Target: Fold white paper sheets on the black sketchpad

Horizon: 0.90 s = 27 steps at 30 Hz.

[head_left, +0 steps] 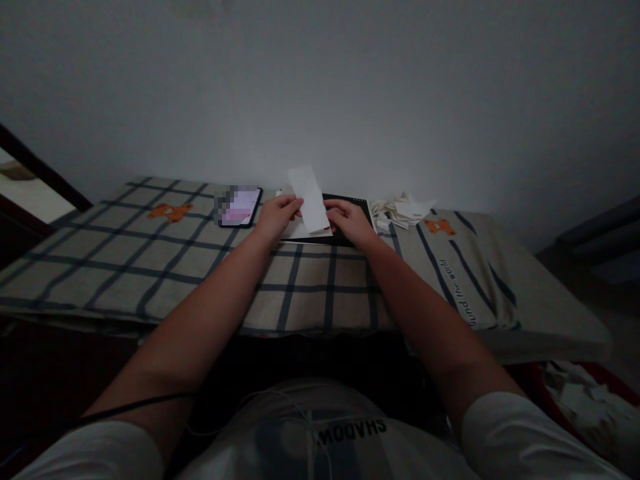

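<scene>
A narrow white piece of paper (310, 200) stands raised and slightly tilted between my two hands. My left hand (277, 217) pinches its left edge between thumb and fingers. On the other side, my right hand (351, 220) grips the lower right edge with closed fingers. Under the hands lies a black notebook or pad (344, 238) with a row of small holes along its far edge. Another white sheet (295, 231) rests on that black surface, partly hidden by the raised paper and my left hand.
A phone (241, 208) with a lit screen lies left of my hands. Several folded paper pieces (403, 210) are heaped to the right. A checked cloth (310, 273) covers the table, which stands against a grey wall (320, 87). Papers fill a red container (590, 400) at lower right.
</scene>
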### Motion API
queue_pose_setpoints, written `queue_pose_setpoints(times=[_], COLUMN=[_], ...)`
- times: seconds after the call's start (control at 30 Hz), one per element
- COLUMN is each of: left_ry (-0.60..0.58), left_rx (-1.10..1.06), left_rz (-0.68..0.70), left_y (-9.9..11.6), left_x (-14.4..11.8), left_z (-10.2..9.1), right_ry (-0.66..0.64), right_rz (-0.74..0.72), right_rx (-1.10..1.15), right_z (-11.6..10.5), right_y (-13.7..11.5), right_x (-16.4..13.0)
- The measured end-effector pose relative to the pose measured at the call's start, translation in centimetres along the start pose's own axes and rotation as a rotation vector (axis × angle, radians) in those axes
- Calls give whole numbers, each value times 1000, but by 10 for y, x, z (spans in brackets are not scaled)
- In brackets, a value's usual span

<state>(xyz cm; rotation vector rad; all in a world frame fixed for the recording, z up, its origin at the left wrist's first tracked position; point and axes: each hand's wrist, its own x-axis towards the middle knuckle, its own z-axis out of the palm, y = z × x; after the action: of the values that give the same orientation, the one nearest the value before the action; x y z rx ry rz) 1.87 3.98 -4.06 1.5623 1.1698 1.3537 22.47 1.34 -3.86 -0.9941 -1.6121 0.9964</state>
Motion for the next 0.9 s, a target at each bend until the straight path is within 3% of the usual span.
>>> queue_pose_setpoints(times=[0.13,0.23,0.33,0.47,0.6,0.9], left_ry=[-17,-49,-93,-183,-257,-224], left_rx=[-94,-80,-24,62,66,-51], left_rz=[-52,-71,-79,-73,-69,-76], left_y=[-3,-2,3,9,9,12], left_x=[3,1,-4,-9,-11,-13], left_z=[0,1,2,4,4,7], right_ry=[39,15,75,192,195,206], right_rz=[-123,-226,-296,-214,-32,32], right_rx=[-73,-195,-278,-286,-102,39], right_z=[-1,-2,-3,-4,-2,3], right_y=[5,5,2,3,8,7], right_x=[3,3,2,4,7,7])
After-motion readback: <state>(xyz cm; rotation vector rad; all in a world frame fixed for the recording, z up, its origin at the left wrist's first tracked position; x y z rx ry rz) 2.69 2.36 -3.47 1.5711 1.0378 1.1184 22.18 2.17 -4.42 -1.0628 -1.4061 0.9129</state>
